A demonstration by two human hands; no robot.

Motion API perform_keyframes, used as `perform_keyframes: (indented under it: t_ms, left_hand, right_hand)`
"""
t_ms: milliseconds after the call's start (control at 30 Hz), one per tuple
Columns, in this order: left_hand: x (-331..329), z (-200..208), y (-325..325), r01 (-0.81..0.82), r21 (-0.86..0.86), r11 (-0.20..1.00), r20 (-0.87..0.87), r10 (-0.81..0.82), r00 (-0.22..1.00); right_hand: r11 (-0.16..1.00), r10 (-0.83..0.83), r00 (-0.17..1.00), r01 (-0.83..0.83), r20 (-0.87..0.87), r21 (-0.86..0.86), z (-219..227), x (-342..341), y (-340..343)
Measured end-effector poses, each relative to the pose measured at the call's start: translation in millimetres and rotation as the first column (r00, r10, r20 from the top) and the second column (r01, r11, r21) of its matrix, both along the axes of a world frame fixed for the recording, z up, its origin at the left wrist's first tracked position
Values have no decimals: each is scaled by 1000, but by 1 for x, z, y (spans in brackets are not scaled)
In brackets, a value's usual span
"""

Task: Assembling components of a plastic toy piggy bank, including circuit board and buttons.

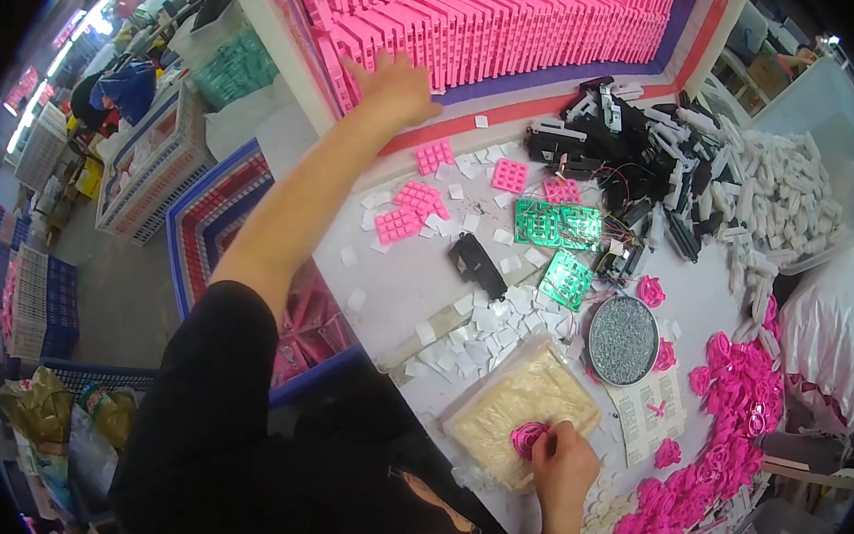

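Observation:
My left hand [393, 92] reaches to the far left, over the front edge of a lined box. Its fingers are spread against the rows of pink plastic casings [485, 41] standing in there, and nothing shows in its grasp. Close to my body, my right hand [567, 469] is closed in a pinch at the edge of a pink looped part [528, 439]. That part rests on a cream block wrapped in clear plastic [497, 403]. The tips of the right fingers are partly hidden.
Pink button pads [420, 198], green circuit boards [566, 280] and white paper squares [493, 317] lie mid-table. A round dish of small metal pieces [624, 340] stands right of them. Black and white parts [657, 150] heap up at far right; pink pieces [701, 479] pile nearer.

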State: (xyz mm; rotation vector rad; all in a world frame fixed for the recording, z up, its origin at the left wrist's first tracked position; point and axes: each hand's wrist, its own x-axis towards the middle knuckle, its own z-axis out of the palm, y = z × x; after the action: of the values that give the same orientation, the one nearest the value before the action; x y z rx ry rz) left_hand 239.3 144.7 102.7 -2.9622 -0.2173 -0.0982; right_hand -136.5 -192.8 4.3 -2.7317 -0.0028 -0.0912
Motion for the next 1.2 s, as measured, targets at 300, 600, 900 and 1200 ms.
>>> perform_keyframes:
  t_ms: [300,600,900,1200]
  left_hand:
    - [24,9,63,-5,-118,993,78,14,997]
    - [-125,76,-52,694,-605,391,556,-417,719]
    - [-196,-25,-102,207,-801,-562,567,-599,565]
    - [-293,-77,-130,-476,-823,-310,-114,-729,674]
  right_hand:
    - [1000,20,1000,-20,-6,2,2,-1,1]
    - [981,-121,985,99,125,168,20,-5,-13]
    - [-108,265,957,150,-117,983,34,15,4]
    - [142,-171,981,115,-90,983,7,-43,-6]
